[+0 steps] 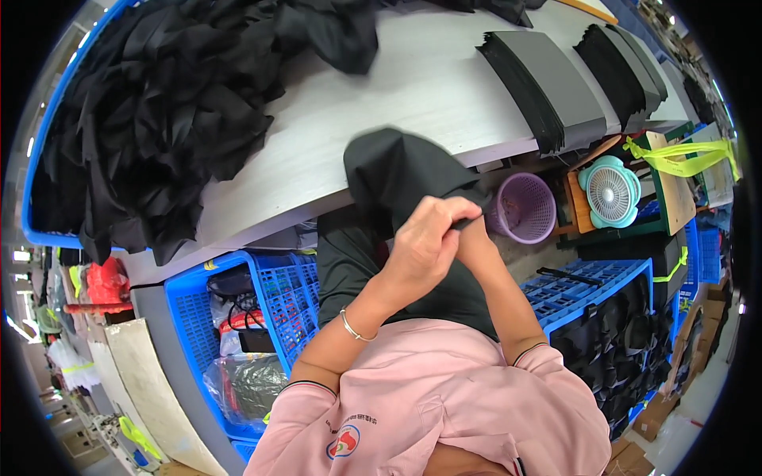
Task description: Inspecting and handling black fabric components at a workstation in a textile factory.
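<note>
The left-hand grip [429, 238] is closed, pinching the edge of a black cloth piece [405, 170]; the right-hand grip [476, 238] sits against it, its fingers mostly hidden, so how they close I cannot tell. The cloth spreads forward and leftward from the grip, across the tabletop's near edge, whether touching it or not being unclear. It looks light and soft yet springy enough to hold a broad bulge, probably not fragile, perhaps a little slippery; two separate points along its edge should control it better than one bunched hold. Just right of the grip stands a purple basket [546, 208] with a few small scraps inside. Left of the grip, toward the body, a blue crate [282, 297] contains a clear plastic-wrapped bundle [250, 389], red packaging and a black pouch [230, 283]. To the right, a second blue crate [595, 274] is packed with black pieces [611, 341]. Beyond the grip, on the pale tabletop [333, 135], a blue tub [27, 210] at far left overflows with crumpled black cloth [175, 103]; at far right lie neat stacks of flat dark pieces [552, 83].
</note>
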Available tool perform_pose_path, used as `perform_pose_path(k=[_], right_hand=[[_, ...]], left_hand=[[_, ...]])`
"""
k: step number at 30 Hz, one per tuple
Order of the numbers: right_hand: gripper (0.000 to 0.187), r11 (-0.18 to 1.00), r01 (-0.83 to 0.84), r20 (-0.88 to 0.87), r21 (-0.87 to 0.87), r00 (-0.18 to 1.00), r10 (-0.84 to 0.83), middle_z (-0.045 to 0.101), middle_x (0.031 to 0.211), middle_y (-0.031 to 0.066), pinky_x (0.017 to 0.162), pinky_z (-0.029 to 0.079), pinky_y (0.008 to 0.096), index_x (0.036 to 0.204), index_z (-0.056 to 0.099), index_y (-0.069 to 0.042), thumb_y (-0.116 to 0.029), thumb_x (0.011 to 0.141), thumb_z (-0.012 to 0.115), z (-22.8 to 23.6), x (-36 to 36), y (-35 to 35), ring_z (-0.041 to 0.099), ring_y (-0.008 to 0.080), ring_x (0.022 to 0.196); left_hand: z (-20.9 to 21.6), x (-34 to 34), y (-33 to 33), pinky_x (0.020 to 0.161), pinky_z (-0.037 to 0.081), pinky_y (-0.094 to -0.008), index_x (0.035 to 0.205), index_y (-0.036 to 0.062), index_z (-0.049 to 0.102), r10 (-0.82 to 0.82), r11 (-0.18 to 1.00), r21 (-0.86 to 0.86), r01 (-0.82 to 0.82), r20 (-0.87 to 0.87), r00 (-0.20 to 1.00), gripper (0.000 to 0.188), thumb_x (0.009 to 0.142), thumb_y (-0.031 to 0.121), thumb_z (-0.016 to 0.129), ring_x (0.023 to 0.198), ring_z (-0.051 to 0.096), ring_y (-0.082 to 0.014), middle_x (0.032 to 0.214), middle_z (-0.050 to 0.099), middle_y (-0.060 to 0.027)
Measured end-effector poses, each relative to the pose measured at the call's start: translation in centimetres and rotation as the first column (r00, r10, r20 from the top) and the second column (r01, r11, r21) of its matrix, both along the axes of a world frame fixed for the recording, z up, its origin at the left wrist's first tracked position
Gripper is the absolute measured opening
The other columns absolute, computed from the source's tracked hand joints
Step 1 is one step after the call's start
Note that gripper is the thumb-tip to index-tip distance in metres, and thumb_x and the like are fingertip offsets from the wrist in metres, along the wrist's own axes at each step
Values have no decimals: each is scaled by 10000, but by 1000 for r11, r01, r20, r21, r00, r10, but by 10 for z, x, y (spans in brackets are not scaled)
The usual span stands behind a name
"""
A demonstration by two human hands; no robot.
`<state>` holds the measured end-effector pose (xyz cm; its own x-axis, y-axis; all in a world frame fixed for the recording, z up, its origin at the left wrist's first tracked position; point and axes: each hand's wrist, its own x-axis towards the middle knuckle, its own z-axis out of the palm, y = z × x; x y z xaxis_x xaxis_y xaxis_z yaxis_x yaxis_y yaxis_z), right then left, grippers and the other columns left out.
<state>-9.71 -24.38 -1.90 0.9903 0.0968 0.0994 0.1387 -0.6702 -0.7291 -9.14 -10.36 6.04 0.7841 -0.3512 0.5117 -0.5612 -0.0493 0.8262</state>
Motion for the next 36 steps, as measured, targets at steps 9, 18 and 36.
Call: perform_pose_path(k=[9, 18, 36], right_hand=[[113, 962, 12, 6, 273, 1000, -14, 676, 846, 109, 706, 510, 335, 862, 612, -66, -78, 774, 683, -9, 3, 14, 681, 248, 825], [120, 952, 43, 251, 304, 960, -124, 673, 831, 101, 679, 506, 331, 858, 617, -55, -65, 757, 681, 12, 31, 37, 679, 237, 800], [139, 942, 335, 533, 4, 796, -285, 668, 799, 85, 626, 497, 322, 851, 627, -32, -37, 721, 677, 31, 39, 22, 674, 213, 749]], left_hand=[[-26, -45, -10, 672, 518, -327, 1124, 41, 640, -95, 995, -10, 96, 26, 995, 389, 796, -163, 592, 788, 611, -230, 988, 680, -80], [-41, -81, -15, 776, 545, -308, 1186, 41, 633, -281, 959, -61, 275, -268, 921, 406, 817, -126, 606, 922, 661, -236, 1130, 669, -104], [-47, -70, 19, 778, 446, -212, 1083, 57, 622, -186, 936, -322, -141, -794, 578, 92, 1006, 68, 574, 870, 530, -38, 979, 599, 28]])
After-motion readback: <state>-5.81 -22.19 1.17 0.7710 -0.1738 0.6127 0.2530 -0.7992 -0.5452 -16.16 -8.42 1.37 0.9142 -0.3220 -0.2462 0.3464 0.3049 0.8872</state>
